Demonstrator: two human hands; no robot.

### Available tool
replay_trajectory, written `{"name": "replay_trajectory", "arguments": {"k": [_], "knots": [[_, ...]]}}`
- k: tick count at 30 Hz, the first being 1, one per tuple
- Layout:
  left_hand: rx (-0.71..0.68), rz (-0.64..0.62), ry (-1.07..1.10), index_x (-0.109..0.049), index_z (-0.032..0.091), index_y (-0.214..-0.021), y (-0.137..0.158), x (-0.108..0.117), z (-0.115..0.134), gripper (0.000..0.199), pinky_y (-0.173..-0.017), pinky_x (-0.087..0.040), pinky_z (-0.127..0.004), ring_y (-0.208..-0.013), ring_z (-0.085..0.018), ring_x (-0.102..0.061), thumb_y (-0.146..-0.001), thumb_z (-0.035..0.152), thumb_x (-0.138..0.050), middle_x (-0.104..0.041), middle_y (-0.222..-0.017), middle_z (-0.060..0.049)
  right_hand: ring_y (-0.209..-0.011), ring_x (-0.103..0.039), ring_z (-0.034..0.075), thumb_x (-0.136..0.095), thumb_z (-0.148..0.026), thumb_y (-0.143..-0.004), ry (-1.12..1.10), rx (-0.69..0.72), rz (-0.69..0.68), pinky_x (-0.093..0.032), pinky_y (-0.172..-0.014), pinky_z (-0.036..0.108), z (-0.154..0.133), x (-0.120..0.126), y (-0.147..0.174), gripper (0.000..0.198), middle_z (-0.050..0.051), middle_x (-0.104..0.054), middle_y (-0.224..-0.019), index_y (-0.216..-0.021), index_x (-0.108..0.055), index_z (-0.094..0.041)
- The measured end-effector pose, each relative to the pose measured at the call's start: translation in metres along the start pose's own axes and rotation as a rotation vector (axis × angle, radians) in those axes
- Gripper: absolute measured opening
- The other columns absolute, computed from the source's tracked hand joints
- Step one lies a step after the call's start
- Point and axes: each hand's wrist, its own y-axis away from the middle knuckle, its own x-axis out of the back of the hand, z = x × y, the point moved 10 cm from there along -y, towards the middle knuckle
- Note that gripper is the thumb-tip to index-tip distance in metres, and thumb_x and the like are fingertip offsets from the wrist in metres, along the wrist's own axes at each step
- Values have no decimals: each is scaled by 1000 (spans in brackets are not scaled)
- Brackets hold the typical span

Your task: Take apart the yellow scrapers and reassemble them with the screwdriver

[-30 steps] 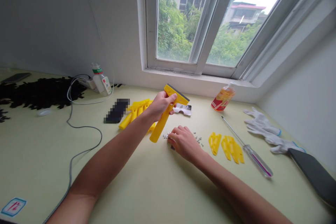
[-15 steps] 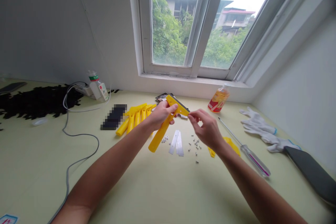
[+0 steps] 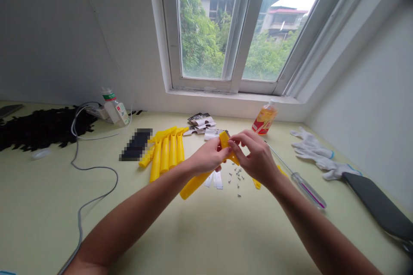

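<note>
My left hand (image 3: pixel 209 157) is wrapped round a yellow plastic scraper (image 3: pixel 195 185) near where its handle meets the head. The handle slants down to the left, and the head is tilted up toward the right hand. With thumb and fingertips closed, my right hand (image 3: pixel 253 152) pinches the scraper's head along its dark edge; the fingers hide much of it. Below the hands lie thin flat blades (image 3: pixel 218 180), partly covered by the scraper, and several small screws (image 3: pixel 238 176).
Several yellow scraper handles (image 3: pixel 165 154) lie in a row left of my hands. Behind are printed cards (image 3: pixel 200 121) and an orange-liquid bottle (image 3: pixel 264 118). A screwdriver (image 3: pixel 308 191), white gloves (image 3: pixel 312 148) and a dark flat object (image 3: pixel 376 206) lie right. Black strips (image 3: pixel 41 126) and a cable (image 3: pixel 97 197) lie left.
The scraper has turned in my left hand and come lower, its head now steeper. My right hand has moved from the head's far tip onto the head. The camera view has shifted slightly.
</note>
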Motion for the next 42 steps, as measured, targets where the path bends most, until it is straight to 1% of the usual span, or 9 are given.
{"name": "replay_trajectory", "arguments": {"k": [5,12,16,20,23,29,37,39,42], "knots": [[36,-41,-57,-48,17,-83,2,-9,-4,21,-42,-44,-20,-47,-6,-47,-91,35,-57,-47,-71,3,-73,-56,17,-58,-17,-89,-26,65,1,-45,-69,32,-8,-2,1,8,4,-61,-79,-82,-62,-20],[45,-63,-107,-47,17,-86,0,-11,-8,18,-43,-45,-20,-47,-6,-46,-93,32,-51,-46,-71,3,-73,-55,16,-60,-19,-86,-52,-25,-13,-46,-70,33,4,-5,0,1,3,-59,-80,-85,-60,-20],[44,-86,-105,-50,17,-91,2,-13,-7,17,-44,-46,-20,-51,-7,-47,-93,34,-51,-48,-72,2,-76,-58,17,-64,-26,-84,-214,-244,-71,-48,-69,32,30,-15,4,19,3,-61,-88,-102,-57,-22],[47,-153,-100,-54,17,-94,2,-17,-8,18,-45,-47,-21,-55,-9,-50,-93,35,-51,-51,-72,1,-75,-63,17,-62,-33,-86,-561,-520,-261,-51,-65,32,50,-43,17,33,2,-65,-91,-116,-51,-26],[88,-166,-94,-56,16,-91,0,-15,-16,22,-46,-48,-22,-57,-10,-52,-90,38,-54,-53,-72,0,-76,-65,19,-62,-34,-86,-699,-603,-318,-52,-65,33,54,-53,21,35,3,-66,-90,-118,-51,-25],[118,-170,-94,-56,14,-82,-3,-12,-24,27,-47,-50,-21,-58,-11,-55,-86,41,-60,-55,-69,-1,-70,-63,18,-65,-36,-83,-731,-637,-371,-49,-58,29,57,-61,24,40,0,-63,-78,-118,-51,-24],[79,-205,-187,-55,15,-80,-1,-18,-19,26,-51,-54,-23,-61,-13,-60,-89,39,-54,-58,-72,-2,-60,-52,13,-62,-29,-83,-733,-624,-356,-42,-52,26,57,-62,26,38,-7,-49,-67,-119,-51,-25],[76,-171,-244,-57,15,-87,0,-13,-17,26,-51,-52,-22,-67,-15,-63,-89,40,-54,-61,-77,-4,-58,-49,12,-63,-28,-82,-767,-633,-334,-40,-51,25,58,-62,26,40,-9,-44,-63,-120,-49,-24],[25,-50,-466,-59,16,-99,4,-3,-5,28,-53,-49,-23,-67,-16,-64,-90,41,-53,-64,-84,-5,-57,-48,11,-66,-29,-81,-801,-665,-294,-39,-50,24,62,-61,27,46,-9,-46,-64,-122,-46,-24]]}}
